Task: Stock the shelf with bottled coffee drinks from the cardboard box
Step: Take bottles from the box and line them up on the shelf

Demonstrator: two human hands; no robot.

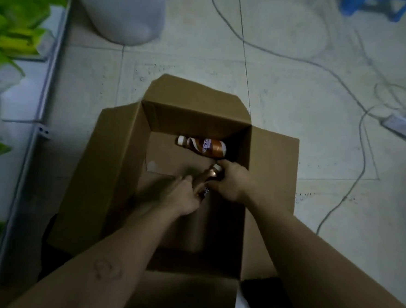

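An open cardboard box (114,171) stands on the floor below me, flaps spread out. Inside, at the far end, a brown and white coffee bottle (202,147) lies on its side, cap to the left. A second coffee bottle (208,177) is lifted between both hands in the middle of the box. My right hand (231,182) is closed around its cap end. My left hand (184,196) grips its lower body. Most of that bottle is hidden by my fingers.
A white metal shelf (40,89) runs along the left, with green packages (11,27) on it. A white rounded container (125,11) stands on the floor beyond the box. Cables and a power strip (405,127) lie at the right. A blue stool (380,7) is at top right.
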